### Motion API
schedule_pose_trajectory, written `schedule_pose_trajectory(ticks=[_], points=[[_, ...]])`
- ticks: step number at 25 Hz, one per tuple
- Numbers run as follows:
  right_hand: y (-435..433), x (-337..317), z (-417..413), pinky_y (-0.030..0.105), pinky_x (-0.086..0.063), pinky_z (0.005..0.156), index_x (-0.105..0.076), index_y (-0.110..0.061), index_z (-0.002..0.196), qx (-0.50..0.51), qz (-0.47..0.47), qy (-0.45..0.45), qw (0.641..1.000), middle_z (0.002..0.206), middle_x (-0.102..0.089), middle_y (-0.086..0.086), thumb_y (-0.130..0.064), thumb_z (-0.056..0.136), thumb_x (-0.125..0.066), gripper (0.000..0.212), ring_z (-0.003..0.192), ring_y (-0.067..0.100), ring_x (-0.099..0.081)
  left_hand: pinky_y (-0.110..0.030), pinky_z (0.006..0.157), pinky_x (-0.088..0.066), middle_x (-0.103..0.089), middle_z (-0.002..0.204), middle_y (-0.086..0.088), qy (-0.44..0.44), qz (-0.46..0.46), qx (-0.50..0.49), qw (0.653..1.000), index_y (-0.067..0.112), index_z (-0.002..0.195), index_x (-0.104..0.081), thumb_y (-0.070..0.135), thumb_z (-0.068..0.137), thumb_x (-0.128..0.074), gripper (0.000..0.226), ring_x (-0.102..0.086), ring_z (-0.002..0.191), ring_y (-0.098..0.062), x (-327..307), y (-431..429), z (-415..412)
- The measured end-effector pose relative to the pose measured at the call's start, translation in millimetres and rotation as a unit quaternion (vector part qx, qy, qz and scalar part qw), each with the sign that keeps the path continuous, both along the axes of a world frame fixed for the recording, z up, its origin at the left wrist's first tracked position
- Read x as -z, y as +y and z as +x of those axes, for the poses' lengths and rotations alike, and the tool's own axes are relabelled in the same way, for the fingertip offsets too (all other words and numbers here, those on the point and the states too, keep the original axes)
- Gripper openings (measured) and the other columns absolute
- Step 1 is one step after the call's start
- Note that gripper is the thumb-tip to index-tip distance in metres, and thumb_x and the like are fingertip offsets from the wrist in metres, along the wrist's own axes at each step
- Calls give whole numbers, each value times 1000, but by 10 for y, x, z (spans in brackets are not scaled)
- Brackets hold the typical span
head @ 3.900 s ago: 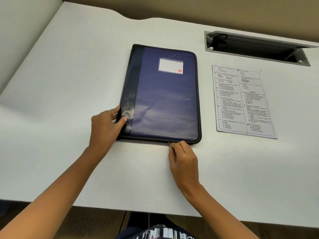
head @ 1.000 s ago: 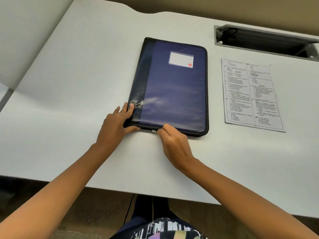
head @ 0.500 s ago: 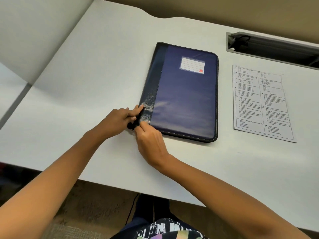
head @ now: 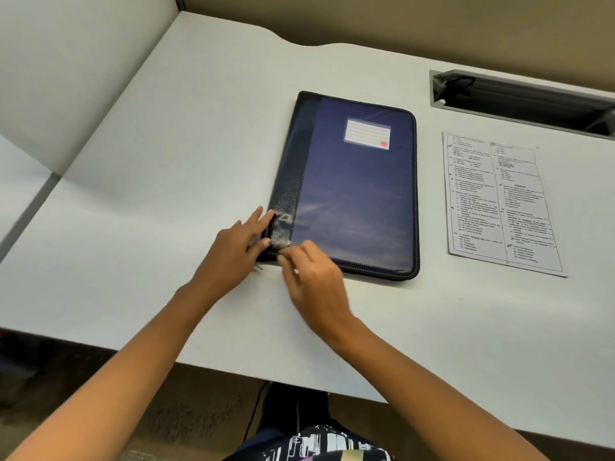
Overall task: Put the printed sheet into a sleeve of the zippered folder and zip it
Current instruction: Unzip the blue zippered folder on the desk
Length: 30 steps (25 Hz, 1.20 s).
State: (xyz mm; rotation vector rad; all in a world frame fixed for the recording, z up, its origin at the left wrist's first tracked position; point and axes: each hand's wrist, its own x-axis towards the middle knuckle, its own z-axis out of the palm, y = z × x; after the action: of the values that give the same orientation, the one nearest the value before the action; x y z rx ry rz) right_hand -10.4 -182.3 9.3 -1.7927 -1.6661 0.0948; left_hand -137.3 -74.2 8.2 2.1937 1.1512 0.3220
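Note:
The dark blue zippered folder lies closed and flat on the white desk, spine to the left, a label pocket on its cover. The printed sheet lies flat on the desk to its right, apart from it. My left hand grips the folder's near-left corner, thumb on the cover and fingers along the spine. My right hand is just beside it at the near edge, fingertips bunched and blurred. A thin zipper tab pokes out under the corner; whether my right fingers hold anything is unclear.
The white desk has a recessed cable tray at the back right. A grey partition panel rises along the left side. The desk's front edge runs just under my forearms.
My right hand slid left along the folder's near edge, from near the right corner to the spine corner. My left hand stayed at that corner. The view shifted, so the folder sits further right.

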Motion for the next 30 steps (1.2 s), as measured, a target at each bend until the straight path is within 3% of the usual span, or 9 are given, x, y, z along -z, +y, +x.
schedule_pose_trajectory(ticks=[4,8,11,15,19,22,25,27,30], points=[[-252,-89,539,20,-35,88,-63,-10,114,246,32,102,963,107,-55,9,-7,87,-61,27,101,21,-45,-38,118,0,-22,156,-10,12,134,11,991,10,147,-28,34,90,-55,68,-17,145,-22,97,-256,71],[-412,-117,907,40,-34,100,-47,-12,133,422,-136,183,878,129,-48,15,-13,86,-62,49,119,30,-41,-29,118,1,2,159,3,-56,50,14,997,15,151,-14,30,86,-64,84,9,145,-7,106,-437,273],[-448,-157,984,44,-33,103,-49,-14,129,414,-173,225,865,125,-54,12,-15,87,-61,44,116,31,-47,-29,118,1,6,158,3,-23,60,16,998,13,151,-6,41,83,-63,93,6,146,-9,176,-463,350],[-429,-318,959,45,-45,96,-50,-19,120,425,-92,312,845,109,-56,5,-12,85,-60,37,104,26,-53,-26,116,4,5,158,3,-8,70,-7,997,11,151,-5,44,79,-67,101,3,146,-12,189,-488,386],[-399,-678,909,31,-52,81,-62,-22,113,412,55,358,836,98,-66,0,-11,91,-55,25,84,13,-60,-37,120,-13,-13,158,3,-78,47,-78,993,14,150,-18,11,87,-63,78,-9,146,-14,149,-509,428],[-325,-984,797,25,-55,81,-69,-16,108,333,151,400,840,97,-72,1,-7,97,-47,27,88,14,-66,-24,116,-20,-27,152,10,-166,4,-122,979,18,147,-31,-10,86,-54,71,-22,143,-9,96,-500,379],[-206,-1149,586,24,-55,78,-67,-10,111,221,182,449,846,91,-71,4,-3,99,-41,30,85,16,-67,-11,97,-39,-59,126,0,-216,-37,-185,958,21,143,-39,-9,88,-54,65,-58,107,1,20,-499,344],[-128,-1117,406,21,-53,76,-66,-9,111,171,149,475,850,88,-71,4,-2,100,-40,29,82,14,-66,-4,69,-38,-63,95,-3,-228,-50,-234,944,24,140,-44,-3,91,-52,57,-55,71,-1,5,-493,345],[-78,-914,208,16,-51,78,-65,-13,110,133,80,465,872,89,-71,-1,-5,99,-42,27,86,10,-66,-29,70,-46,-65,85,-10,-245,-60,-278,927,19,134,-53,16,97,-49,37,-45,68,-17,-23,-484,342]])
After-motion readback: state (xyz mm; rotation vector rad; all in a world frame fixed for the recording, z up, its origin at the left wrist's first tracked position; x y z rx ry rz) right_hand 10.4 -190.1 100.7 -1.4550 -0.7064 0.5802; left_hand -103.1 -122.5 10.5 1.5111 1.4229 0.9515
